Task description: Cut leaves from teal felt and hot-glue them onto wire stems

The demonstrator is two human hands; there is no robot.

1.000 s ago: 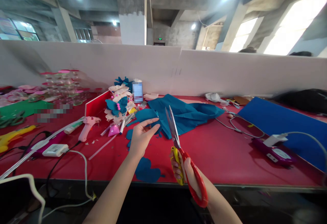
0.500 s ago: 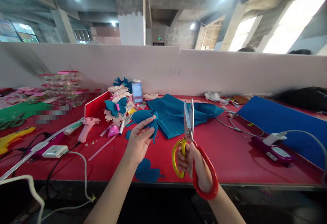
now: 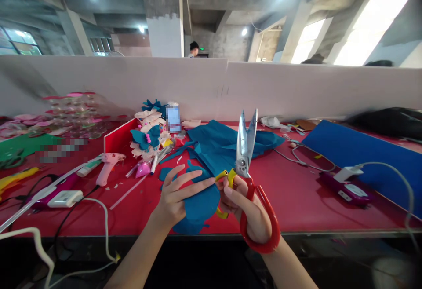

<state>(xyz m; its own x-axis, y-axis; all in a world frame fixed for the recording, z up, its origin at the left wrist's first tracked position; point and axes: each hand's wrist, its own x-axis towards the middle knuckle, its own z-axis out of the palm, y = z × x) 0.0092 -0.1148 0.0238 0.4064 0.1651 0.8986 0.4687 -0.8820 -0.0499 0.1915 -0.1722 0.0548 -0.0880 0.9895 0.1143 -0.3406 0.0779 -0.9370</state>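
My left hand (image 3: 173, 197) has its fingers stretched along a teal cut felt piece (image 3: 203, 203) with rounded lobes, holding it; the thumb is hidden behind. My right hand (image 3: 252, 212) grips large scissors (image 3: 243, 161) with one yellow and one red handle. The scissor blades are parted and point up. Right fingertips come close to the felt piece's right edge; contact is hard to make out. Below, another teal cutout (image 3: 188, 227) lies near the table edge, partly covered. A larger teal sheet (image 3: 216, 141) spreads out behind the hands.
On the left are a pink glue gun (image 3: 108, 168), cables and a purple power strip (image 3: 56, 191). Felt flowers (image 3: 148, 137) and a phone (image 3: 173, 118) stand farther back. A blue board (image 3: 365, 161) and another power strip (image 3: 346, 190) lie right on the red table (image 3: 290, 210).
The teal piece has turned from folded in my left fingertips to spread out, lower and nearer the right hand. My left fingers have straightened. The scissors rose slightly and their blades opened wider.
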